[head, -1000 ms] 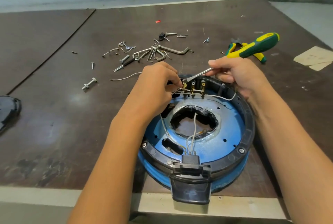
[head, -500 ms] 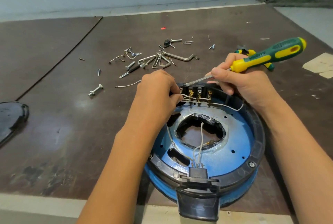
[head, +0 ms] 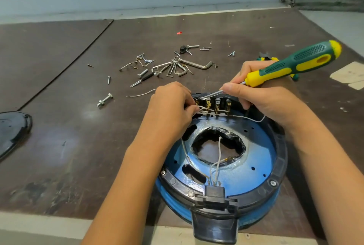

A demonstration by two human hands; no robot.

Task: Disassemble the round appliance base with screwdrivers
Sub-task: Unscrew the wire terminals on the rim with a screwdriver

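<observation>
– At the near edge of the table (head: pixel 59 126) your round appliance base (head: pixel 256 175) lies flat with its open side up. Its black handle part (head: pixel 214 223) juts over the edge towards you.

– Both your hands meet at its far rim. Your left hand (head: pixel 169 106) comes in from the left and your right hand (head: pixel 262 103) from the right.

– You have one screwdriver (head: pixel 295 65) in play. Your right grip is clamped on it where the shaft meets the yellow collar. Its long axis runs from the handle, high on the right, down and leftwards to the tip.

– A second green-and-yellow tool (head: pixel 267 59) lies just beyond that hand, mostly hidden, so you cannot count it as a screwdriver for certain.

– The tip sits at the left end of the terminal block (head: pixel 213 104), which lies between your hands. So the work is to the left of your right grip, right by your left fingers.

– Your left grip is closed on the white wires (head: pixel 203 109) at that same end, and it is the nearer hand.

– By my judgement, you need the blade held on that one terminal while the left hand draws a wire off. A slip would travel towards your own fingers.

– Counts: one base, one block, four brass terminals in a row.

– Two screw heads (head: pixel 272 183) show plainly in the black rim, and your arms may hide more.

– The loose hardware (head: pixel 173 67) farther back is too tangled to count.
</observation>
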